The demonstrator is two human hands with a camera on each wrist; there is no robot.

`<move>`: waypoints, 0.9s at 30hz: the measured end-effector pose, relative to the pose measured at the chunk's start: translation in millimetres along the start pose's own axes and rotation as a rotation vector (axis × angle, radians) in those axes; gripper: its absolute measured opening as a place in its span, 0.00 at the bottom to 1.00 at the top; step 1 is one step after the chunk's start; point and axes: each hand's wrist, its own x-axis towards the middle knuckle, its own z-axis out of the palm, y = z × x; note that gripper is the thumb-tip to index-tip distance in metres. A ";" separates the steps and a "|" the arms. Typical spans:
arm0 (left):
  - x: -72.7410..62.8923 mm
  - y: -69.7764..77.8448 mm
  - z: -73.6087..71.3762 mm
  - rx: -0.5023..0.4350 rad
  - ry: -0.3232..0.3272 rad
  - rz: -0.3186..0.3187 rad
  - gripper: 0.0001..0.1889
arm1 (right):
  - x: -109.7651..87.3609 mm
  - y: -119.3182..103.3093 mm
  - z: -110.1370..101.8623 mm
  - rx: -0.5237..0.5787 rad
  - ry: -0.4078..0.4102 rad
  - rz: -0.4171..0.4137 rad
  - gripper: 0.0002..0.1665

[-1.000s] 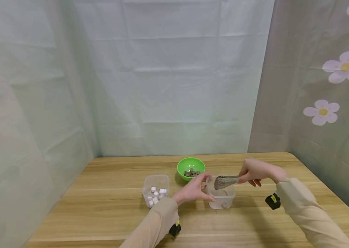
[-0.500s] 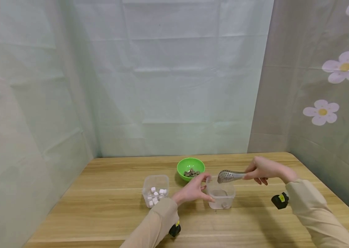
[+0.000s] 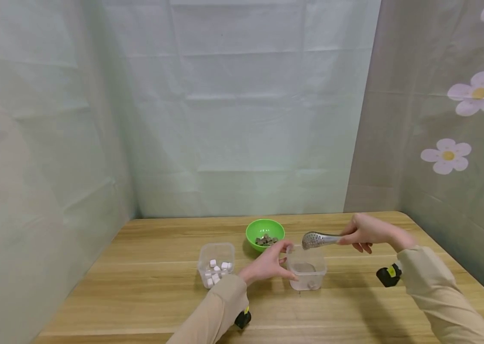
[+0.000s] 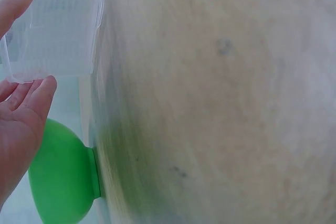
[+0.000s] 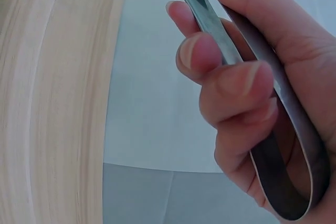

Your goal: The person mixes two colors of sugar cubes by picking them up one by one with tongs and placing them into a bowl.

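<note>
My left hand (image 3: 268, 265) holds a clear plastic container (image 3: 307, 283) from its left side, thumb in front and fingers behind. In the left wrist view the fingertips touch the wall of this container (image 4: 58, 35). A small roundish thing shows low in it, too faint to name. Above its back rim hang metal tongs (image 3: 317, 240) with perforated, spoon-like ends, pinched by my right hand (image 3: 364, 231). The right wrist view shows the bent band of the tongs (image 5: 310, 150) inside the palm. Whether the tongs hold anything cannot be seen.
A green bowl (image 3: 263, 227) with several small grey-brown cubes stands behind my left hand. Left of that hand is another clear container (image 3: 217, 249) with several white cubes. The wooden table (image 3: 152, 286) is bordered by hanging cloth (image 3: 242, 119).
My right hand has lifted the tongs up and to the right from over the container, and their ends have turned sideways. The left hand and the container have stayed in place.
</note>
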 end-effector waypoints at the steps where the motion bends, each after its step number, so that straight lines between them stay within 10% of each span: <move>1: -0.1 0.5 0.0 -0.001 0.000 -0.001 0.40 | 0.2 0.1 0.3 -0.003 -0.001 -0.003 0.10; 27: -0.1 3.5 5.6 -0.026 0.003 0.002 0.39 | 44.7 -10.6 -15.9 -0.039 0.080 0.036 0.12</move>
